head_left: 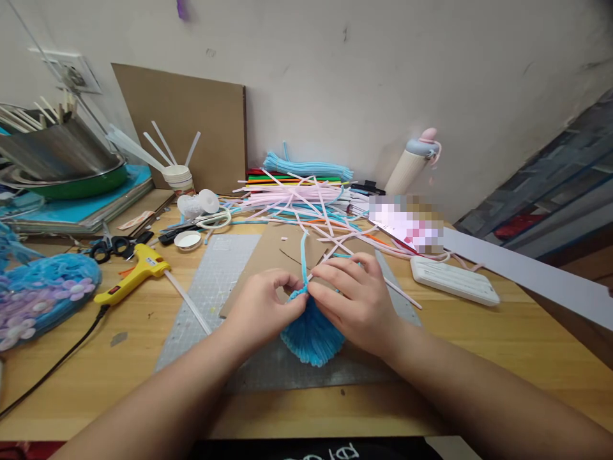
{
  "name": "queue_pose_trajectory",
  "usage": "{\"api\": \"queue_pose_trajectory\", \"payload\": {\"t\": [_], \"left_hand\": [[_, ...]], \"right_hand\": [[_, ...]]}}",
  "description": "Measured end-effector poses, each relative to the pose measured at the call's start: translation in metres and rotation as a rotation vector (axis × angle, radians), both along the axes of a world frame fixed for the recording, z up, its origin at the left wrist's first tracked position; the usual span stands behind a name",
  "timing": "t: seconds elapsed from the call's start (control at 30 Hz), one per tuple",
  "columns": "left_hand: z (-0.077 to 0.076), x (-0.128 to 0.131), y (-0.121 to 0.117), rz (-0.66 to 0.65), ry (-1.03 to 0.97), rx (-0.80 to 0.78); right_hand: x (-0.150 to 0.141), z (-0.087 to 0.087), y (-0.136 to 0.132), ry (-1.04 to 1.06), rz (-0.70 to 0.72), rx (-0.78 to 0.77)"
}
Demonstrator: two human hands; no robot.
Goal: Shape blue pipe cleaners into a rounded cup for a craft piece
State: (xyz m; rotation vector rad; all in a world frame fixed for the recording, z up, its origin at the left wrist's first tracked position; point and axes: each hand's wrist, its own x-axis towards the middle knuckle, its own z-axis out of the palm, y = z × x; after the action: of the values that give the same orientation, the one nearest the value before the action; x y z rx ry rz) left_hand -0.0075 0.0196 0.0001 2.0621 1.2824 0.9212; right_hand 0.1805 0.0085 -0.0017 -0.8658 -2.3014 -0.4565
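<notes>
A fan-shaped bundle of bright blue fuzzy pipe cleaners (313,342), gathered to a narrow neck at its top, spreads toward the wearer at the centre of the workspace, between two bare hands. A slim light-blue fuzzy strip (304,259) rises from the neck, its far end free. The left hand (263,303) pinches the neck, thumb and forefinger clamped together on it; the right hand (361,303) closes its fingertips on the same spot from the other side, though its thumb is hard to make out. Good handling here probably rests on the left pinch: held firm right at the neck, it should stop the strands slipping while the right fingertips work the strip snug. Too low a squeeze could crush the fan's pile. Beneath lie a brown cardboard sheet (253,262) and a grey gridded cutting mat (191,313); level forearms over the mat would help steady the fingers. Farther off, a yellow glue gun (143,265) rests at left on the pale wooden table (479,332), while a loose heap of pale pink fuzzy stems (297,198) lies beyond the hands.
</notes>
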Motion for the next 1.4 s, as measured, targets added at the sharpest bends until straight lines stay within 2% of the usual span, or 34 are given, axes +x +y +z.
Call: {"api": "queue_pose_trajectory", "payload": {"t": [0.17, 0.43, 0.7, 0.93, 1.17, 1.27, 1.4], "left_hand": [[0.002, 0.000, -0.001, 0.001, -0.005, -0.004], [0.002, 0.000, -0.002, -0.003, -0.023, -0.013], [-0.002, -0.001, -0.002, -0.001, -0.016, 0.060], [0.001, 0.000, -0.002, -0.026, 0.061, 0.112], [0.003, -0.001, -0.003, -0.097, 0.108, 0.159], [0.004, -0.004, -0.001, -0.124, 0.116, 0.168], [0.009, -0.006, -0.001, -0.150, 0.190, 0.156]], "right_hand": [[0.000, 0.000, -0.001, 0.014, -0.027, 0.053], [0.004, -0.008, 0.002, 0.032, 0.008, 0.107], [-0.001, 0.001, 0.002, -0.031, 0.003, 0.036], [0.000, 0.009, 0.007, -0.093, 0.043, -0.162], [0.006, 0.029, 0.013, -0.093, 0.165, -0.627], [0.005, 0.027, 0.014, -0.057, 0.125, -0.643], [0.005, 0.019, 0.017, -0.013, -0.014, -0.519]]}}
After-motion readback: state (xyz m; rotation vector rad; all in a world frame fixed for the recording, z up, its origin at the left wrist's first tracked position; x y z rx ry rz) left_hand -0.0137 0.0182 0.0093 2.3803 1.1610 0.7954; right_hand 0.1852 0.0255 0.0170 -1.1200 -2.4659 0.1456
